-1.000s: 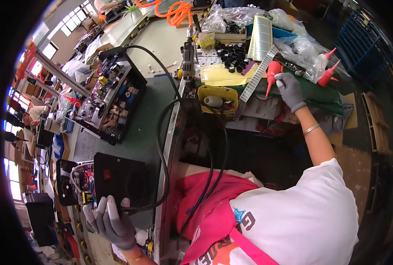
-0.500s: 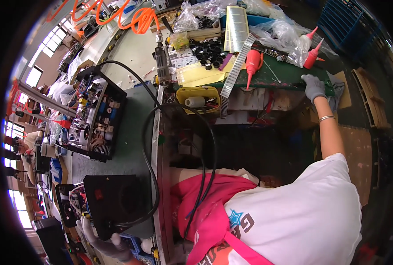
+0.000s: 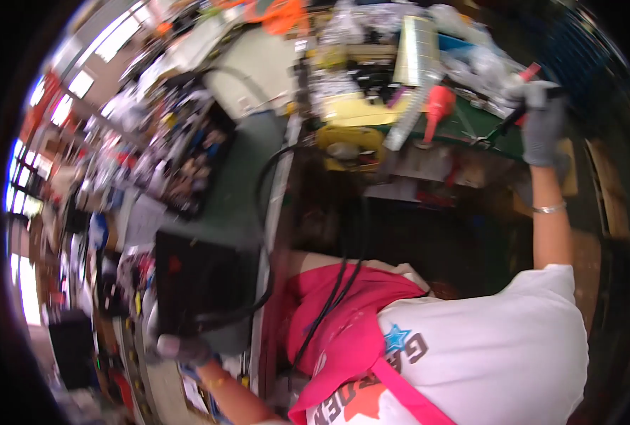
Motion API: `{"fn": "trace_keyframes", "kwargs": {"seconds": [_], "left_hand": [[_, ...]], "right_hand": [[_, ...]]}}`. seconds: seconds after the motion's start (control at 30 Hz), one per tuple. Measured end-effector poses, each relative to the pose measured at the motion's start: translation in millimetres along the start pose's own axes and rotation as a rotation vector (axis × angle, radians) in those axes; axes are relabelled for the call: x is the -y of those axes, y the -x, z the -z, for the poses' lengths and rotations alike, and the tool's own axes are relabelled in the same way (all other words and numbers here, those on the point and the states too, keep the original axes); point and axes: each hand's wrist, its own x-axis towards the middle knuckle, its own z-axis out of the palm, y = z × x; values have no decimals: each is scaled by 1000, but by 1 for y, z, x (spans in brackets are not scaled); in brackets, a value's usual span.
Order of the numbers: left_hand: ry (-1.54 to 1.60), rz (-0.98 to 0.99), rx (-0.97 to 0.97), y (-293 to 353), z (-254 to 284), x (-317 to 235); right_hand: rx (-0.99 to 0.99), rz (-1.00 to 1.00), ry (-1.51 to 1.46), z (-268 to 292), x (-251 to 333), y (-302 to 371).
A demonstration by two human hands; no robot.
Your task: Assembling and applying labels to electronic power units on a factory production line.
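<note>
My right hand [image 3: 543,127], in a grey glove, is closed around a dark-handled tool that looks like pliers [image 3: 497,132]. Its metal jaws point left over the front edge of the green bench, and motion blurs it. At lower left, my gloved left hand [image 3: 177,349] grips the near edge of a black metal device housing [image 3: 205,283], thumb on this side; its other fingers are partly hidden behind. A thick black cable [image 3: 264,241] runs from the housing. Beyond it, an opened device [image 3: 180,152] shows wiring and components.
On the green bench [image 3: 463,117] lie a red squeeze bottle [image 3: 439,106], yellow sheets [image 3: 354,113], black caps [image 3: 373,78] and plastic bags. A yellow bin [image 3: 350,150] sits at its left. Orange coiled hose [image 3: 279,18] hangs above. Wooden pallets [image 3: 607,188] stand at far right.
My right hand has lifted from the bench's right end and now holds the dark tool. My left hand stays at the black housing. The whole view has shifted and blurred.
</note>
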Motion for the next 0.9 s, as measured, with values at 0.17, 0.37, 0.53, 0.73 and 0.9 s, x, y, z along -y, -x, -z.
{"fn": "trace_keyframes", "kwargs": {"seconds": [0.17,0.37,0.53,0.73,0.9], "left_hand": [[75,-91,-75,-37,-40,-59],[-39,-132,-194,-27,-31,-70],[-47,-171,-234,-32,-31,-72],[-10,-210,-247,-40,-35,-69],[-17,-242,-250,-37,-33,-66]], "right_hand": [[594,-73,-1555,-109,143,-27],[859,-129,-2306,-221,320,6],[550,-224,-1547,-220,403,45],[485,7,-1400,-242,407,70],[1231,-456,-1502,-245,417,68]]}}
